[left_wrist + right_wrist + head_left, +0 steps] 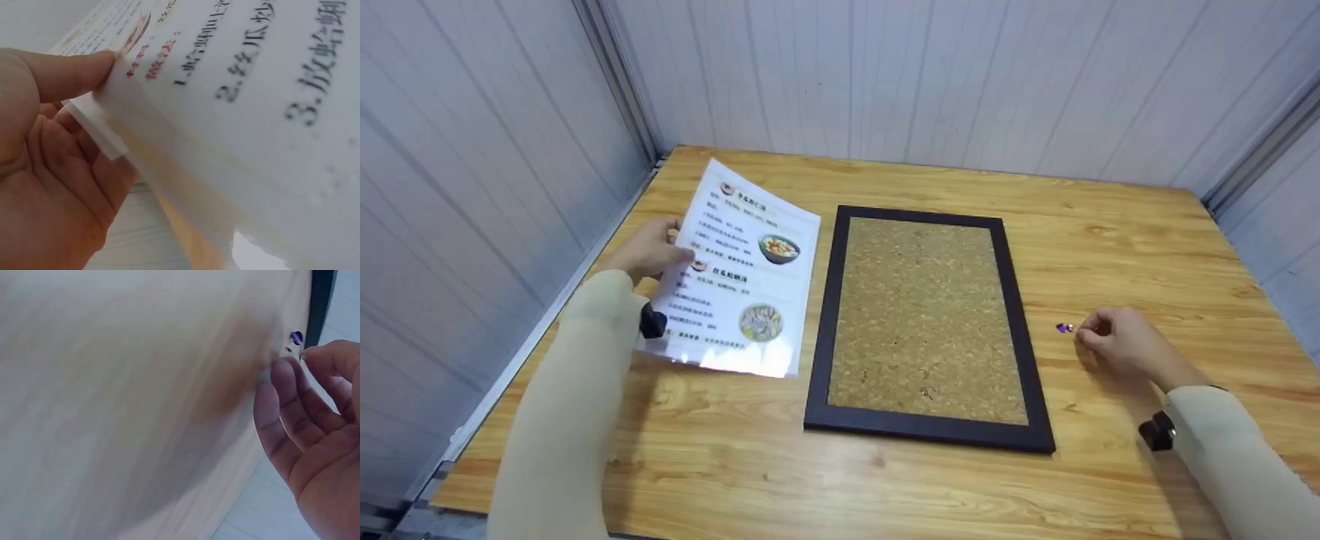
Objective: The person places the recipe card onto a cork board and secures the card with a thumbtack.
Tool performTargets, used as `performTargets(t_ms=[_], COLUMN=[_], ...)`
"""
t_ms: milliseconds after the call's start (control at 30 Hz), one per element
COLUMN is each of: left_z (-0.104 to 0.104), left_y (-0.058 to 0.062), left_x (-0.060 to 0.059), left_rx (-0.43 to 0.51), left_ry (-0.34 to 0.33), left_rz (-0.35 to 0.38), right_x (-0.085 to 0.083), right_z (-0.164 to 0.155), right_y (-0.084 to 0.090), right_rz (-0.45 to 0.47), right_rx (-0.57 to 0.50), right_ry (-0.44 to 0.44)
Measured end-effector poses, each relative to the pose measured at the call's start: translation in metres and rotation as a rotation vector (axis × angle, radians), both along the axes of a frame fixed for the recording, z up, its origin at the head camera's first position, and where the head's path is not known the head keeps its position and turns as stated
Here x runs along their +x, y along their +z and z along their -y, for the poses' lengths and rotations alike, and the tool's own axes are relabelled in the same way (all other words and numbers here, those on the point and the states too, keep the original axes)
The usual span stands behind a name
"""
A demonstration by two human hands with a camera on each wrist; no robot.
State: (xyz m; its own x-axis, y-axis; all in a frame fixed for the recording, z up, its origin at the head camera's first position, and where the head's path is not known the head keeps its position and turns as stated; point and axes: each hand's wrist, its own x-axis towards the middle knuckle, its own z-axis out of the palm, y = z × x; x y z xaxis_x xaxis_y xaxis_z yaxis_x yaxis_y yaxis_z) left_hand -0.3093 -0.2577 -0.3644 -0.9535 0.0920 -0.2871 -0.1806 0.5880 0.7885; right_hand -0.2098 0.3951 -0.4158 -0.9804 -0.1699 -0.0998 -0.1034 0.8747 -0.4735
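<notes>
My left hand (673,246) holds a laminated menu sheet (744,279) by its left edge, thumb on top, and the sheet is lifted and tilted above the table. In the left wrist view my left hand (84,73) pinches the sheet (253,112) between thumb and fingers. A cork board (924,315) in a black frame lies flat at the table's middle. To its right a small purple push pin (1063,328) lies on the wood. My right hand (1091,331) rests beside it, fingers loosely curved. The right wrist view shows the fingertips (306,360) just short of the pin (296,338).
The wooden table (1110,225) is boxed in by pale panelled walls at the back and both sides. The board's black frame (322,304) runs just beyond the pin. Bare wood lies in front of the board and sheet.
</notes>
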Motion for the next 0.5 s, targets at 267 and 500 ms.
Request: performTargets(t_ms=[267, 500], left_z=[0.006, -0.021], left_y=[0.018, 0.039], left_x=[0.006, 0.007], left_rx=[0.234, 0.478], left_ry=[0.121, 0.219], left_rz=[-0.115, -0.158], right_x=[0.003, 0.003], right_z=[-0.001, -0.004], right_y=[0.000, -0.003], right_rz=[0.059, 0.052], right_rx=[-0.079, -0.096], right_ry=[-0.070, -0.088])
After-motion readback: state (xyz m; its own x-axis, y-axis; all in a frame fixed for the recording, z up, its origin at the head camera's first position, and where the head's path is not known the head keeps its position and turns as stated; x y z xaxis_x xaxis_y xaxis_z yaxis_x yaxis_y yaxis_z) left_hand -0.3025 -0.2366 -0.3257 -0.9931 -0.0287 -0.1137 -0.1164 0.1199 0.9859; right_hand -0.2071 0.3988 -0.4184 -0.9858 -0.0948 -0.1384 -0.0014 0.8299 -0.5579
